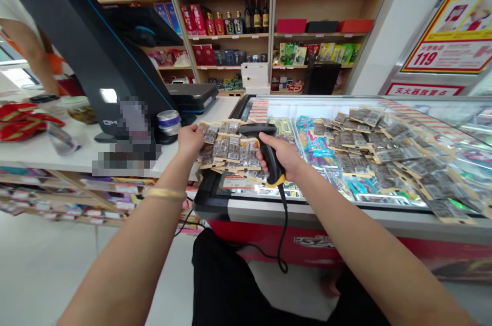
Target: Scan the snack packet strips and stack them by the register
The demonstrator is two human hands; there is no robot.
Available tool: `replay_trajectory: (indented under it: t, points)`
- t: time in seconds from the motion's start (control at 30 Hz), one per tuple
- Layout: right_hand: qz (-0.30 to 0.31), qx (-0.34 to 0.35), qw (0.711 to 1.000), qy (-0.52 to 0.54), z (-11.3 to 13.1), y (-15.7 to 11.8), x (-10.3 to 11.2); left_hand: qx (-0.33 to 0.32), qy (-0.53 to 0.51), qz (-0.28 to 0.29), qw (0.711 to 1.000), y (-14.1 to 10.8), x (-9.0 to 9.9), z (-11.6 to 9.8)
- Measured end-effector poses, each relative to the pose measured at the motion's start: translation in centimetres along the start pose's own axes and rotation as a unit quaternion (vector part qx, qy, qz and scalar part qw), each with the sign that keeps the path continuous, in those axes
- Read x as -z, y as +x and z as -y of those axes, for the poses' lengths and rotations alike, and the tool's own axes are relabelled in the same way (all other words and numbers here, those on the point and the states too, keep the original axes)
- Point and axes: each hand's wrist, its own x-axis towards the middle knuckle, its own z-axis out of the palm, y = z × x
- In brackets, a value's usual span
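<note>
My right hand (282, 154) is wrapped around a black and yellow handheld barcode scanner (272, 159), its head pointing left over a pile of packets. A black cord hangs from the scanner's handle. Small clear snack packets (226, 149) with dark contents and tan card edges lie in that pile on the corner of the glass-topped freezer. At the pile's left edge, my left hand (191, 140) is closed on the edge of a packet; its fingertips are partly hidden.
More loose packets (365, 136) spread over the freezer glass (284, 105) to the right. A checkout terminal (115, 59) and a round tin (169, 123) stand on the white counter (103, 154) at left. Shelves (225, 36) line the back. Another person's arm (33, 54) shows far left.
</note>
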Motion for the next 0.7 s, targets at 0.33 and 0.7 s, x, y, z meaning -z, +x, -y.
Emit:
replay_trajectory:
  t: [0.33, 0.7]
  points:
    - [-0.015, 0.032, 0.999, 0.013, 0.3, -0.8, 1.5, -0.07, 0.215, 0.051, 0.973, -0.2, -0.1, -1.1]
    - [-0.102, 0.123, 0.986, 0.045, 0.9, -9.5, 10.0, -0.219, 0.056, 0.096, 0.969, -8.5, -5.7, -11.1]
